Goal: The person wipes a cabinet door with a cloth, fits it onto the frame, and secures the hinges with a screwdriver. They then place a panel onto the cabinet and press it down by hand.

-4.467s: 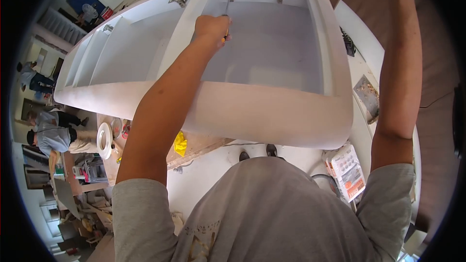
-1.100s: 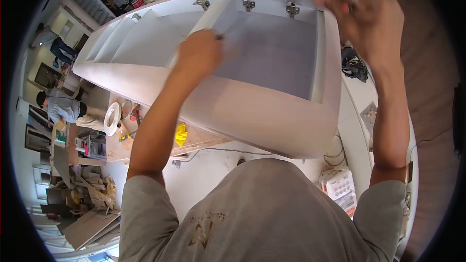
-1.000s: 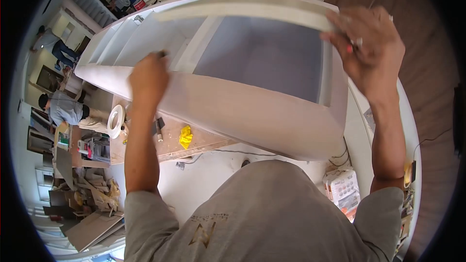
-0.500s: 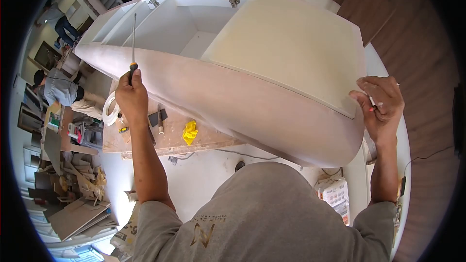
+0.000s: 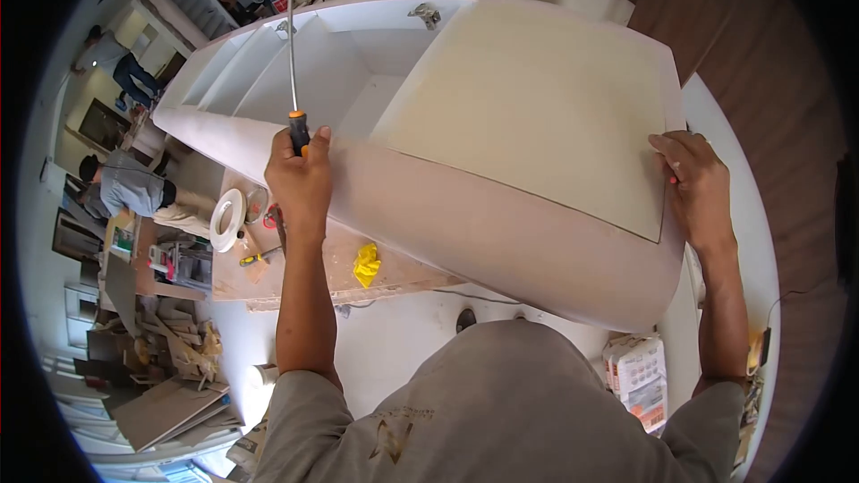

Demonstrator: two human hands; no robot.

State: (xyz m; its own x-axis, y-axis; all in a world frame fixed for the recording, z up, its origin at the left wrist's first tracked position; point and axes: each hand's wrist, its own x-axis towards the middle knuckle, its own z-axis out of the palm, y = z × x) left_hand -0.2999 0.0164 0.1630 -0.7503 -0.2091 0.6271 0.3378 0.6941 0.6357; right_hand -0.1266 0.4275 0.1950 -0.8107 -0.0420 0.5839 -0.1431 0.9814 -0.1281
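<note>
Screwdriver upright in left hand

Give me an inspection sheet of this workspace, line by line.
surface: dusty plywood workbench, seen below the large white wooden cabinet.
job's things: cream flat door panel lies shut on the cabinet; long-shafted screwdriver with black-and-orange handle points up.
clutter: crumpled yellow rag, white tape roll, scrap boards.
grips: left hand shut on the screwdriver; right hand on the door panel's right edge, grip unclear.
cables: thin dark cable on the floor.
surroundings: crouching person in grey shirt; printed sack.
</note>
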